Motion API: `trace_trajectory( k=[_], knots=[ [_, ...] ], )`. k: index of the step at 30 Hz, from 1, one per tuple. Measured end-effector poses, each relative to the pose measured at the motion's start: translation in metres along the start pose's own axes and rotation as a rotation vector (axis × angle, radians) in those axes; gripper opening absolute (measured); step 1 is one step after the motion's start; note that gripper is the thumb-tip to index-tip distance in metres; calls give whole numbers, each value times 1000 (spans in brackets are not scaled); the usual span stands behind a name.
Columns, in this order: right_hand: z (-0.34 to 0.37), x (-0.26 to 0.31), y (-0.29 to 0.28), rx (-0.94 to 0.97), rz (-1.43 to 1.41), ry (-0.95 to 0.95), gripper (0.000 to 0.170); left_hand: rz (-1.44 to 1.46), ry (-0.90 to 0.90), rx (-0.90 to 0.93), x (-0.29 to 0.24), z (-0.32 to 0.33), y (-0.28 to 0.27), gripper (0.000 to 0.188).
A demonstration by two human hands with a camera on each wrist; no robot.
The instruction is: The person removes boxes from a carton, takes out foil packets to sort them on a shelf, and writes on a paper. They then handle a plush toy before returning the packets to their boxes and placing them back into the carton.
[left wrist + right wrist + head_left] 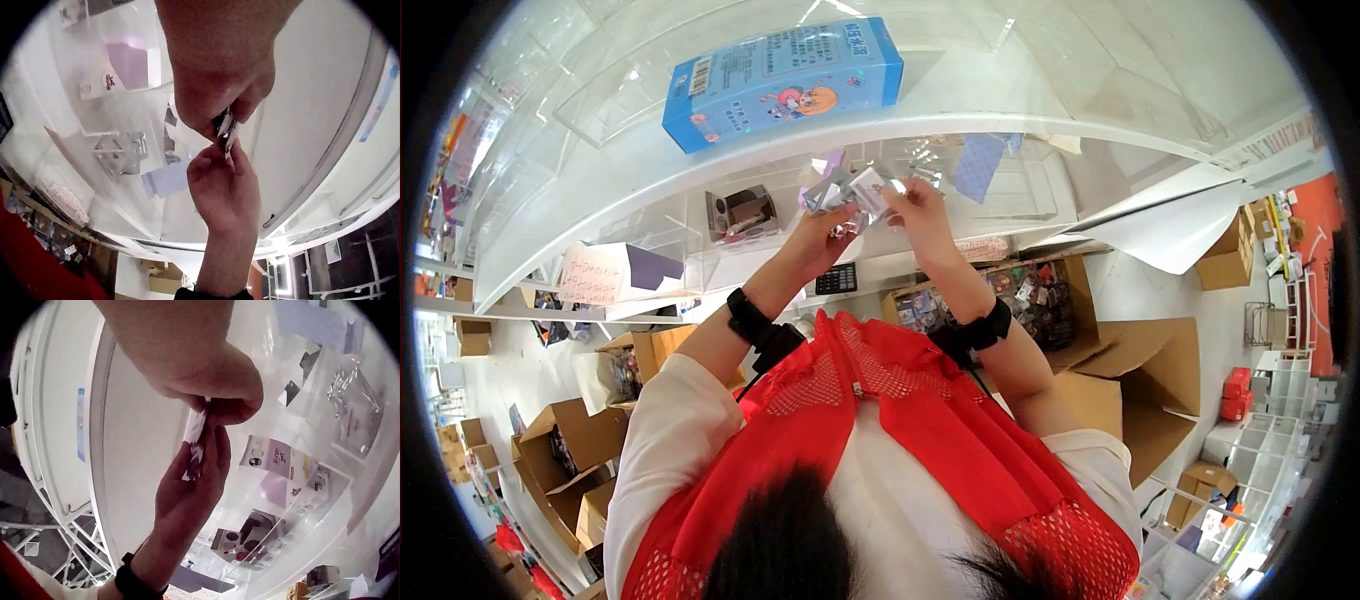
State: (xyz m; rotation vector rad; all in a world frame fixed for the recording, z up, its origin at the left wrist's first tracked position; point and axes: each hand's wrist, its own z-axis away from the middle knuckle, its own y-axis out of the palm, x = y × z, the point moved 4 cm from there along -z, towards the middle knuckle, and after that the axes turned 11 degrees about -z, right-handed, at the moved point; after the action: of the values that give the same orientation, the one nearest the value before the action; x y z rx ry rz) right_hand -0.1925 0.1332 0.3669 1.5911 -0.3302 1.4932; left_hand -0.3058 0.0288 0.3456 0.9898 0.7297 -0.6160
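Between both hands is a small shiny plastic packet (868, 188) with a white label, held up under the edge of the upper shelf. My left hand (812, 245) grips its lower left side with thumb and fingers. The right hand (921, 214) pinches the packet's right edge. In the left wrist view the packet (227, 128) appears edge-on, and the fingertips of both hands are close together. From the right wrist, the white face of the packet (196, 428) shows between the hands; its contents are hidden.
A blue box (785, 82) lies on the upper shelf, above the hands. Below it, a clear bin holds a small open box (742, 213) and a crinkly clear packet (359, 409). A black calculator (836, 279) and open cardboard boxes (1145, 400) are nearer the body.
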Motion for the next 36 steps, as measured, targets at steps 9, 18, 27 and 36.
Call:
trace_trajectory(
  k=[9, 18, 27, 36],
  knots=[
    [-2, 19, -20, -104, -96, -54, 18, 77, 90, 94, -15, 10, 9, 55],
    [-2, 23, -15, -47, -138, -79, 17, 111, 94, 117, -11, 7, 7, 57],
    [-8, 16, -19, -76, -148, -116, 15, 83, 79, 149, -11, 8, 6, 55],
    [0, -17, 10, 7, 432, -312, 26, -44, -23, -20, 5, 8, 5, 29]
  ],
)
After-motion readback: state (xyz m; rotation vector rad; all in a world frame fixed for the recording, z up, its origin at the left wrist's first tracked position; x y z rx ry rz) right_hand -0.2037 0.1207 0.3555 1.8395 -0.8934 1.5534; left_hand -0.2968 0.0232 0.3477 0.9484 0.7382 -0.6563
